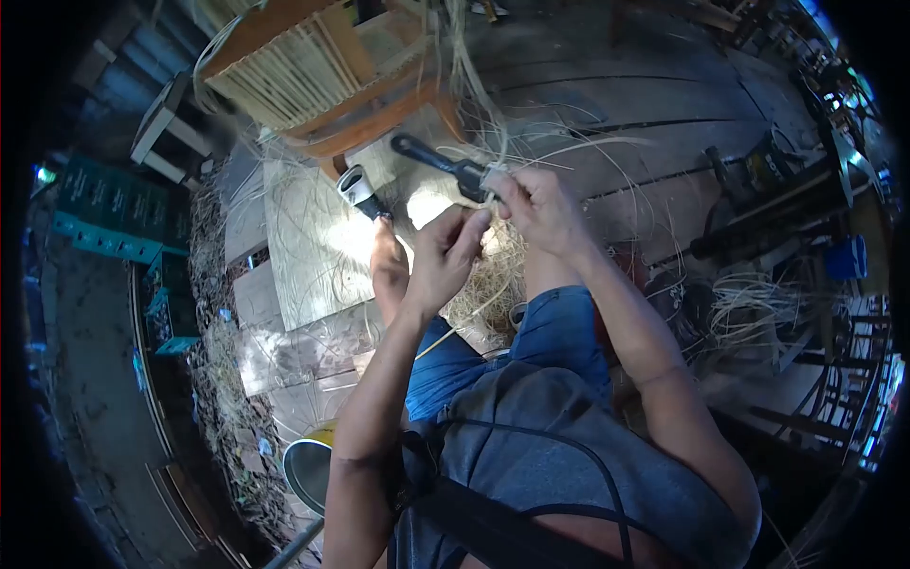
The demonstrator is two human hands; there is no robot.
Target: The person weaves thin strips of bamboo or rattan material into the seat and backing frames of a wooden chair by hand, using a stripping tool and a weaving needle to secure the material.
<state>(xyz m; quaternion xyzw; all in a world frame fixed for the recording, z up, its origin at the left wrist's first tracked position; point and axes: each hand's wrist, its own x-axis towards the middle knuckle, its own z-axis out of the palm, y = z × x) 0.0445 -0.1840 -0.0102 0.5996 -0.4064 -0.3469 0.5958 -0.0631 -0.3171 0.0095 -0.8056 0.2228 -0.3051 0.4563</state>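
Observation:
My right hand (538, 204) grips a black-handled tool (436, 161) by its head end, and the handle points up and left. My left hand (445, 251) is just below it, fingers pinched on a thin pale rattan strip (493, 175) that meets the tool's head. Both hands are raised over my knees in blue shorts (559, 327). Loose rattan strands (569, 152) trail from the hands across the wooden floor. My bare foot (386, 261) rests on the floor beyond the left hand, with a silver and black cylinder (358, 187) by its toes.
A wooden chair frame with a woven cane panel (313, 66) stands ahead. A heap of shavings (493, 280) lies under my knees. A yellow-rimmed metal tin (311, 467) sits at lower left, green crates (114, 209) at far left, rattan coils (758, 308) and dark tools at right.

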